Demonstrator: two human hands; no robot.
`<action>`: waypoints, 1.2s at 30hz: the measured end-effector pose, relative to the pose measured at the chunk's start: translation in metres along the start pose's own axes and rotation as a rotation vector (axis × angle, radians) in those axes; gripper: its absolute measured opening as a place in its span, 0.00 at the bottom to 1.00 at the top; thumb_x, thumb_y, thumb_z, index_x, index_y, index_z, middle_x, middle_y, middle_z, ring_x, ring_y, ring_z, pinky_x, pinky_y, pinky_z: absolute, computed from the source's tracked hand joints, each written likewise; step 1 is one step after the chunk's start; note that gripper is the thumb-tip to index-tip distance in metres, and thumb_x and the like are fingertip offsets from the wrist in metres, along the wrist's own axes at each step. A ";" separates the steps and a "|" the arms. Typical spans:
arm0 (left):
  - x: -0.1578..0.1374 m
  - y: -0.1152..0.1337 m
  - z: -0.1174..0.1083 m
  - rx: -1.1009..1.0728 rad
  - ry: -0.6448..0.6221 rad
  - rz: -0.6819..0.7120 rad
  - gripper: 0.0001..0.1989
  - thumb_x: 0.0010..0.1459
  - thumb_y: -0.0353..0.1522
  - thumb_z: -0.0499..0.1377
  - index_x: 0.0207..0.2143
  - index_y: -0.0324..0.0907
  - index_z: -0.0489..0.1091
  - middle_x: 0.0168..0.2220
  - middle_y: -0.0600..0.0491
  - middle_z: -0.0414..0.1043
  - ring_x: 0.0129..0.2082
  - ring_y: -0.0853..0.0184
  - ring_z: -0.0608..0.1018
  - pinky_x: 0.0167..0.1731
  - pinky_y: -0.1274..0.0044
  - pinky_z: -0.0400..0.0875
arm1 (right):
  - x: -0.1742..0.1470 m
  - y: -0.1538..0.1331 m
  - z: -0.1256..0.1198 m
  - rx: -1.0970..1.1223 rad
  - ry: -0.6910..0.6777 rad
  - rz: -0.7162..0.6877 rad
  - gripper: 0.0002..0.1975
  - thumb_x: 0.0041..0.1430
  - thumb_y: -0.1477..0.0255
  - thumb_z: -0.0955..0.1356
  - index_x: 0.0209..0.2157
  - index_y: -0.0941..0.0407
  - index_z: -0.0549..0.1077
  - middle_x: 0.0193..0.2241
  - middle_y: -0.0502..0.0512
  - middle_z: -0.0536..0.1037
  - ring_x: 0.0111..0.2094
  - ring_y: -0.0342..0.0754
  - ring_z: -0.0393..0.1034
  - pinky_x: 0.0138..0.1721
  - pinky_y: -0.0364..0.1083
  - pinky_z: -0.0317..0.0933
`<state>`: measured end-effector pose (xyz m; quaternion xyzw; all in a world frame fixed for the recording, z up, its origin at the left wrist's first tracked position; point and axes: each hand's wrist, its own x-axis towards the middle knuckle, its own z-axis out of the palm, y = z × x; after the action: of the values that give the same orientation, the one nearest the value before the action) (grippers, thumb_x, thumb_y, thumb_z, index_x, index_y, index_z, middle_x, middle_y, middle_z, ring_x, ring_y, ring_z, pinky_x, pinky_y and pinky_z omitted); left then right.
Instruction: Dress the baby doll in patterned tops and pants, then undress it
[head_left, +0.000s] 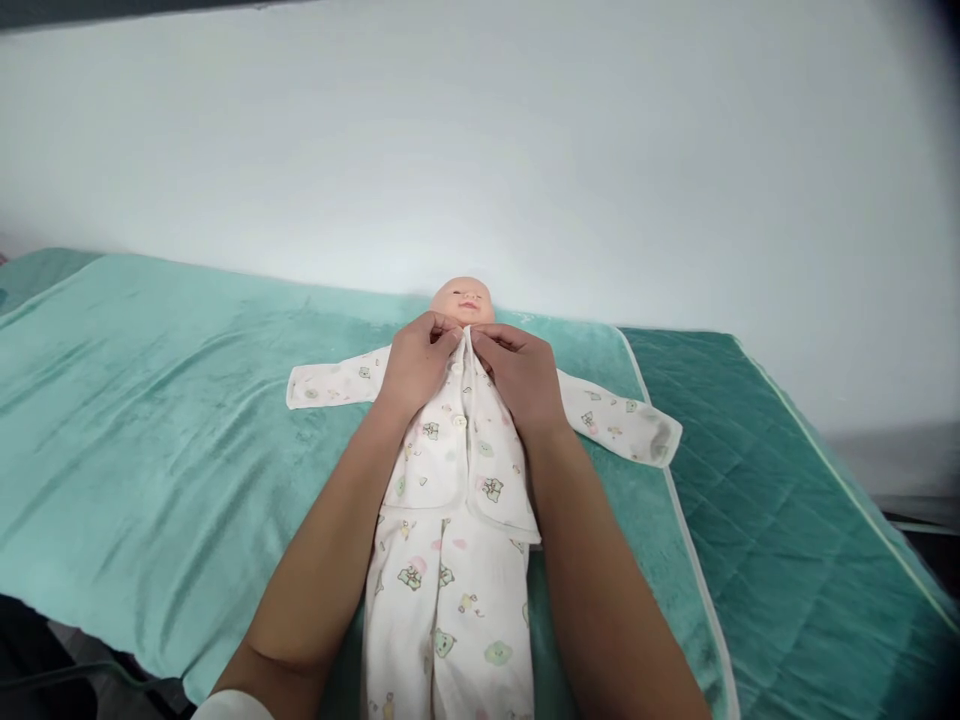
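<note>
A baby doll [463, 296] lies on its back, its head toward the wall. It wears a white baby jacket [431, 455] printed with small bears, and matching trousers [480, 620]. My left hand [421, 362] pinches the jacket's left front edge just under the doll's chin. Opposite it, my right hand [521, 372] pinches the right front edge at the collar. The two edges nearly meet between my fingertips. Lower down the front hangs apart, with a button [460, 422] visible on the left edge. Both sleeves stretch out sideways; the doll's hands do not show.
A light green blanket [187, 430] with wrinkles covers the bed under the doll. To the right, a darker quilted cover [780, 520] shows beyond the blanket's pale edge. A white wall [480, 140] stands right behind the bed. A dark cable [90, 672] runs at the lower left.
</note>
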<state>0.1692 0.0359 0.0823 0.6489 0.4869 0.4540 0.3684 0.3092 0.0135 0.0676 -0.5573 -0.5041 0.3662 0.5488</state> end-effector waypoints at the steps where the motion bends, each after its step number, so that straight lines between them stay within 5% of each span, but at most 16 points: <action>1: 0.000 0.000 0.000 0.004 -0.006 0.000 0.06 0.61 0.32 0.57 0.33 0.41 0.72 0.35 0.54 0.77 0.35 0.69 0.75 0.40 0.76 0.67 | 0.000 -0.001 0.000 -0.005 -0.001 -0.012 0.13 0.54 0.64 0.69 0.37 0.54 0.82 0.31 0.51 0.79 0.32 0.46 0.70 0.37 0.46 0.63; 12: -0.001 -0.004 -0.002 -0.069 -0.059 -0.033 0.07 0.59 0.36 0.61 0.36 0.41 0.72 0.38 0.51 0.77 0.39 0.67 0.78 0.42 0.74 0.70 | -0.003 -0.009 -0.002 -0.129 -0.084 -0.004 0.11 0.52 0.64 0.71 0.36 0.54 0.78 0.34 0.51 0.77 0.26 0.42 0.62 0.32 0.45 0.59; 23: -0.001 -0.007 -0.001 -0.217 -0.065 -0.079 0.08 0.55 0.30 0.62 0.40 0.41 0.73 0.34 0.53 0.76 0.37 0.67 0.78 0.41 0.74 0.72 | 0.000 -0.008 -0.003 -0.143 -0.124 0.007 0.10 0.51 0.67 0.72 0.36 0.55 0.75 0.34 0.51 0.76 0.32 0.45 0.68 0.38 0.47 0.62; 36: -0.007 0.001 -0.010 0.000 -0.091 -0.046 0.14 0.55 0.29 0.59 0.43 0.45 0.77 0.31 0.56 0.72 0.31 0.69 0.73 0.38 0.76 0.67 | -0.006 -0.018 -0.017 -0.239 -0.172 0.052 0.10 0.52 0.68 0.70 0.38 0.55 0.75 0.36 0.52 0.77 0.35 0.47 0.71 0.38 0.47 0.62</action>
<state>0.1590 0.0289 0.0849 0.6577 0.4842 0.4155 0.4005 0.3212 0.0012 0.0865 -0.5982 -0.5748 0.3638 0.4236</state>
